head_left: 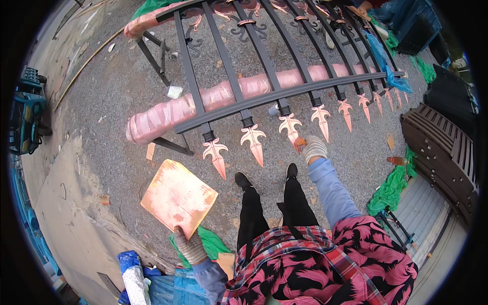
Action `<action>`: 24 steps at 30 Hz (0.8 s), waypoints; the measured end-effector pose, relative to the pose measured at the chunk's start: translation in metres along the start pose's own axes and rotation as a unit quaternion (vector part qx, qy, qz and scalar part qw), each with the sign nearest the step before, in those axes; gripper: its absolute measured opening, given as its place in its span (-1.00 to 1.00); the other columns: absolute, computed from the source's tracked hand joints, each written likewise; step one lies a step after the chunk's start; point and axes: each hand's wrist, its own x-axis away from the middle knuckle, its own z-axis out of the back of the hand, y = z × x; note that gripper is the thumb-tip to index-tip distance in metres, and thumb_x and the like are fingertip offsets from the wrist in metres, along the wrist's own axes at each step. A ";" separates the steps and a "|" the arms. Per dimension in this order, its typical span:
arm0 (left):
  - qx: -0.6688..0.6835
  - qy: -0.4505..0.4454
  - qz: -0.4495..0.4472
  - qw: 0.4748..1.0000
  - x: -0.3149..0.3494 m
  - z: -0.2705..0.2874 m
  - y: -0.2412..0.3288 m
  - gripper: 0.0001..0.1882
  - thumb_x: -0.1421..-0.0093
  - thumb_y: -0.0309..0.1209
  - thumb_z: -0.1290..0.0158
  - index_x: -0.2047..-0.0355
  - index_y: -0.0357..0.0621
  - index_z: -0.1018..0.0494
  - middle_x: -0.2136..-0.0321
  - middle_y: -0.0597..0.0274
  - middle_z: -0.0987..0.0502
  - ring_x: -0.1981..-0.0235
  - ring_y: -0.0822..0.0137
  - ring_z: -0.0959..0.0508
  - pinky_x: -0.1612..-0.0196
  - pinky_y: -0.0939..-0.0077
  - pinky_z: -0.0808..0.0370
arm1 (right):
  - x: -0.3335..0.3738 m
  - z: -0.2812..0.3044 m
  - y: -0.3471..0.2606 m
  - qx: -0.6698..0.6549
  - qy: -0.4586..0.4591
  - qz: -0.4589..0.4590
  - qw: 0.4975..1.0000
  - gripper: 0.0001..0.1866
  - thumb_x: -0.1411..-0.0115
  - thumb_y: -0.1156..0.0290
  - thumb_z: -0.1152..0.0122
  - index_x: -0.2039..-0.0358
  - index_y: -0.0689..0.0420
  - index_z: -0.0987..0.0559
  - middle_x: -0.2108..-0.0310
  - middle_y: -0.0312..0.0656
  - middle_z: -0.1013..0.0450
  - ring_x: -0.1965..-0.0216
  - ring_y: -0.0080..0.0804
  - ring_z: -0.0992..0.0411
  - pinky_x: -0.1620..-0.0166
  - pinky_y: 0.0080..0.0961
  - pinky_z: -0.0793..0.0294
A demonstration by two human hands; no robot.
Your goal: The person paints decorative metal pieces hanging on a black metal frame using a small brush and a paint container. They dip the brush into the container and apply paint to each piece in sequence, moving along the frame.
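My left hand point(190, 247), in a striped knit glove, grips the near edge of a paint-stained square cardboard sheet point(179, 195), pale with orange and pink smears. My right hand point(313, 149), gloved too, is closed at the tip of a copper-coloured spear finial point(290, 127), third from the left. An orange-brown patch shows at its fingertips; whether this is a small applicator or stained fingers I cannot make out. The finial belongs to a black metal fence panel point(223, 108), whose row of copper spear points faces me.
The panel lies across pink-wrapped supports point(152, 122) on metal legs point(173, 146). Another person's hand point(362, 9) is at its far right. Dark brown slatted panels point(442, 147) and green sheeting point(389, 190) lie right. A teal vehicle point(28, 112) stands left, and blue plastic point(170, 287) lies behind my left hand.
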 end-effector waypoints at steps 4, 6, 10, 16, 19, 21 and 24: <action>0.018 -0.015 0.016 1.000 -0.006 -0.009 -0.003 -0.36 0.02 -0.27 -0.08 -0.01 -0.31 -0.13 0.03 0.10 -0.27 0.00 0.18 -0.26 -0.08 0.19 -0.16 | -0.008 -0.011 0.002 -0.081 0.119 -0.013 0.989 -0.70 0.19 0.25 -0.23 0.42 0.12 -0.54 0.44 0.00 -0.45 0.36 -0.06 -0.41 0.32 -0.27 -0.39; 0.016 -0.041 0.025 0.999 -0.008 -0.025 -0.005 -0.36 0.03 -0.26 -0.09 -0.01 -0.31 -0.14 0.03 0.10 -0.28 0.00 0.17 -0.26 -0.08 0.17 -0.16 | -0.023 -0.042 0.034 -0.141 0.077 -0.030 0.987 -0.70 0.19 0.26 -0.24 0.40 0.12 -0.55 0.44 -0.01 -0.45 0.37 -0.08 -0.42 0.32 -0.29 -0.40; 0.005 -0.069 -0.003 0.998 -0.009 -0.038 0.020 -0.36 0.03 -0.25 -0.09 0.00 -0.31 -0.14 0.04 0.09 -0.27 0.00 0.16 -0.25 -0.09 0.15 -0.14 | 0.021 -0.028 0.039 -0.142 -0.016 -0.067 0.987 -0.67 0.23 0.30 -0.30 0.39 0.12 -0.55 0.43 -0.02 -0.46 0.37 -0.12 -0.43 0.30 -0.34 -0.40; 0.020 -0.152 0.044 0.987 -0.019 -0.066 0.017 -0.34 0.03 -0.23 -0.10 -0.02 -0.26 -0.11 0.02 0.10 -0.25 -0.01 0.15 -0.22 -0.05 0.14 -0.17 | 0.095 0.011 0.101 -0.195 0.158 -0.156 0.955 -0.61 0.26 0.35 -0.34 0.34 0.19 -0.52 0.39 -0.02 -0.47 0.34 -0.20 -0.45 0.27 -0.39 -0.39; 0.013 -0.178 0.057 0.982 -0.010 -0.091 0.011 -0.33 0.05 -0.26 -0.11 -0.02 -0.27 -0.11 0.03 0.09 -0.26 0.00 0.14 -0.24 -0.05 0.13 -0.19 | 0.122 0.010 0.138 -0.271 0.187 -0.218 0.919 -0.57 0.22 0.35 -0.32 0.27 0.19 -0.49 0.33 -0.03 -0.45 0.29 -0.20 -0.43 0.22 -0.39 -0.37; 0.024 -0.193 0.066 0.979 -0.004 -0.102 0.008 -0.35 0.05 -0.29 -0.11 -0.01 -0.28 -0.11 0.04 0.07 -0.26 0.02 0.11 -0.26 -0.04 0.10 -0.20 | 0.135 0.000 0.164 -0.299 0.201 -0.246 0.900 -0.56 0.20 0.37 -0.30 0.24 0.20 -0.48 0.31 -0.03 -0.45 0.27 -0.21 -0.43 0.21 -0.41 -0.37; 0.040 -0.211 0.081 0.973 0.005 -0.106 0.002 -0.36 0.04 -0.31 -0.11 0.00 -0.29 -0.12 0.05 0.06 -0.26 0.01 0.09 -0.25 -0.05 0.07 -0.19 | 0.155 -0.022 0.192 -0.353 0.225 -0.250 0.873 -0.58 0.19 0.42 -0.29 0.25 0.26 -0.47 0.32 -0.05 -0.46 0.30 -0.27 -0.43 0.23 -0.45 -0.38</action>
